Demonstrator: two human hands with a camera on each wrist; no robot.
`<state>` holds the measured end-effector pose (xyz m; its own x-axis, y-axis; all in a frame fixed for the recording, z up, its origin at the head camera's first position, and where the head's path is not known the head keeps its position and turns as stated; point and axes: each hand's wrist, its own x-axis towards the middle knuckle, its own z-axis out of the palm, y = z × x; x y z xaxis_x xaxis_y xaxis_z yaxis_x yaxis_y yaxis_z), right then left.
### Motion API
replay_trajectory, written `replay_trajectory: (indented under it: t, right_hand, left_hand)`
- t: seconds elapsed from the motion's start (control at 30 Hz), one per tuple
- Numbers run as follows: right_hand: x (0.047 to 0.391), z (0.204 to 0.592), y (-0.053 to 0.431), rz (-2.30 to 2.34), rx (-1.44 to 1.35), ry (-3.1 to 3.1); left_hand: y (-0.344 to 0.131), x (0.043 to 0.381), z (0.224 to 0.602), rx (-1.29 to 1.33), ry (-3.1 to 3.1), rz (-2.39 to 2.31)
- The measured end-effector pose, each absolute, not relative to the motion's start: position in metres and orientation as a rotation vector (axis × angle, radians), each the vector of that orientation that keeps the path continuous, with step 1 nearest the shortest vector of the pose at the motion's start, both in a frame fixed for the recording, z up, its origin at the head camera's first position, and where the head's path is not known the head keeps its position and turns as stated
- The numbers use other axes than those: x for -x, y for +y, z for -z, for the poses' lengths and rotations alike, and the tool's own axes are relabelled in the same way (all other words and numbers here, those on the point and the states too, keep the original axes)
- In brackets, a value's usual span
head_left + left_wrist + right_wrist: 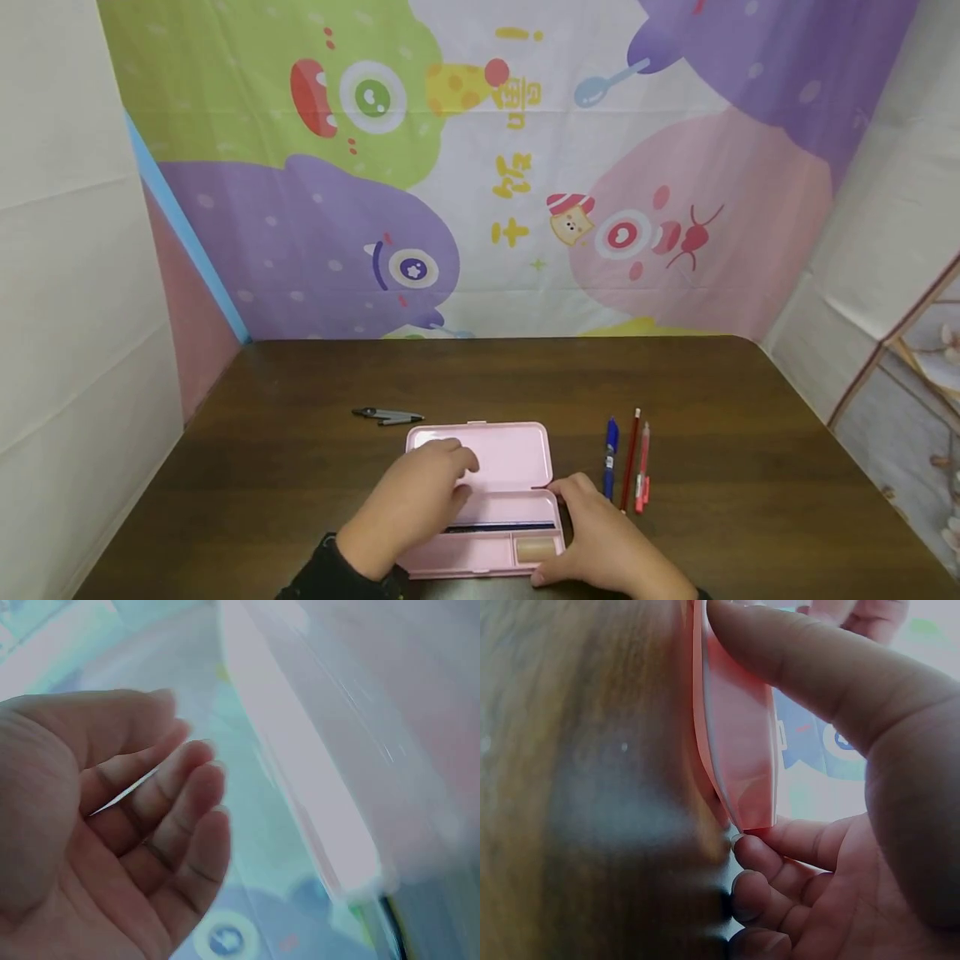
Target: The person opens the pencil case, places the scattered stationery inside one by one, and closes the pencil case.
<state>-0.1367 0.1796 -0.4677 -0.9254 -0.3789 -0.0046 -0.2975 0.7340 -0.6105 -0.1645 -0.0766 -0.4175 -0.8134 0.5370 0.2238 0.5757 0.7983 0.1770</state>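
Note:
A pink pencil case (459, 552) lies on the table with its lid (510, 454) folded back. Inside it, a long dark blue stick-like item (517, 527) runs along the middle, partly hidden by the left hand. A tan block (535, 549) sits in the small right compartment. Over the left part of the case hovers my left hand (420, 496), its fingers loosely bent; the left wrist view shows nothing in its palm (112, 900). My right hand (603, 529) grips the case's right end, thumb (780, 645) at the front corner, fingers (761, 859) at the back.
Right of the case lie a blue pen (611, 458), a dark red pencil (630, 462) and a pink pen (642, 471), side by side. A grey drawing compass (390, 416) lies behind the case to the left. A cartoon-printed cloth (495, 275) hangs behind the table (300, 392).

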Motion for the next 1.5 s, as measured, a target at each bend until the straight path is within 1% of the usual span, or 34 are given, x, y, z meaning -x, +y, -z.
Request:
replay_trajectory:
  t: [0.2, 0.4, 0.57, 0.8, 1.0, 1.17, 1.5]
  right_hand:
    - [0.138, 0.466, 0.179, 0.956, 0.540, 2.791]
    - [0.137, 0.466, 0.180, 0.963, 0.544, 2.777]
    - [0.137, 0.467, 0.179, 0.971, 0.547, 2.786]
    - [0.137, 0.468, 0.178, 0.981, 0.550, 2.779]
    - [0.137, 0.467, 0.179, 0.983, 0.536, 2.783]
    - [0.137, 0.466, 0.179, 0.986, 0.540, 2.771]
    - [0.137, 0.468, 0.181, 0.987, 0.539, 2.776]
  left_hand:
    - [-0.121, 0.187, 0.411, 0.777, -2.871, 0.191]
    - [-0.139, 0.210, 0.406, 0.837, -2.890, 0.016]
    - [-0.154, 0.230, 0.415, 0.913, -2.896, -0.100]
    - [-0.183, 0.251, 0.432, 0.843, -2.941, -0.189]
    - [-0.197, 0.268, 0.439, 0.792, -3.000, -0.143]
    - [-0.203, 0.273, 0.445, 0.779, -3.025, -0.120]
    - [-0.198, 0.274, 0.451, 0.797, -3.057, -0.210]
